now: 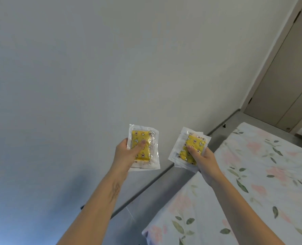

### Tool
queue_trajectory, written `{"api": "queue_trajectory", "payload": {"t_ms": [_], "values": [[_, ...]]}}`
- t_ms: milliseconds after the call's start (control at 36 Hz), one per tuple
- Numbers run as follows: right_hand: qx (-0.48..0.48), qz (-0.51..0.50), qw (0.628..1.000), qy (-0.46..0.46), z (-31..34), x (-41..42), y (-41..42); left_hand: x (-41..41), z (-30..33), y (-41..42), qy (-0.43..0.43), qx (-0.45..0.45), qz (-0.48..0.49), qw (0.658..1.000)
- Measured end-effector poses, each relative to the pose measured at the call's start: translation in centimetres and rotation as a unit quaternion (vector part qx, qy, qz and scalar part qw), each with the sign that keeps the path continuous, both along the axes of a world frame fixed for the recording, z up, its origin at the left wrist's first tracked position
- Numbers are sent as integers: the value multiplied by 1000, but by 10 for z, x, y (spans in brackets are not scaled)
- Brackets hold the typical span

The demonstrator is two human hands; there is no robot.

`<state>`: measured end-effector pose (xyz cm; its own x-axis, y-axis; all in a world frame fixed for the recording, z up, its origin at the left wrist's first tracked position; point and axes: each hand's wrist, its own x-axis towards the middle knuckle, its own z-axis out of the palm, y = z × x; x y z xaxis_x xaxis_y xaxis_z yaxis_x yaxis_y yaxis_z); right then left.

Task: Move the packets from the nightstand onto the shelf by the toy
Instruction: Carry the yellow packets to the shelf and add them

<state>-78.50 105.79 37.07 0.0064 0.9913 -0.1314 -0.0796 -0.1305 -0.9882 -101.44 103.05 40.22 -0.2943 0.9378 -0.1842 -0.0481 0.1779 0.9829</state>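
Plain wall (93,68); each hand's grip pinches crinkly yellow-filled packets (143,147).

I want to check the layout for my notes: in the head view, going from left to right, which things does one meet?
Plain wall → left hand → its packet → second packet → right hand → floral bed sheet → door.

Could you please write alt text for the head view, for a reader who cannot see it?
Two bare hands each hold up clear packets with yellow patterned contents before a plain wall: the left hand grips the left packets, the right hand grips the right packets. A bed with floral bedding lies at lower right.
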Motion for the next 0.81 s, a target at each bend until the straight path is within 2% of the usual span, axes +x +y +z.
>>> {"api": "queue_trajectory", "payload": {"t_ms": [167,333,556,806], "values": [[13,-43,999,5,0,-40,69,-32,-2,93,9,-4,-65,998],[23,-117,993,4,6,-62,125,-40,22,184,12,29,-144,989],[24,-191,981,-22,24,-36,178,-9,42,274,-6,49,-217,975],[21,-266,963,-36,16,16,249,41,26,368,-8,42,-274,961]]}}
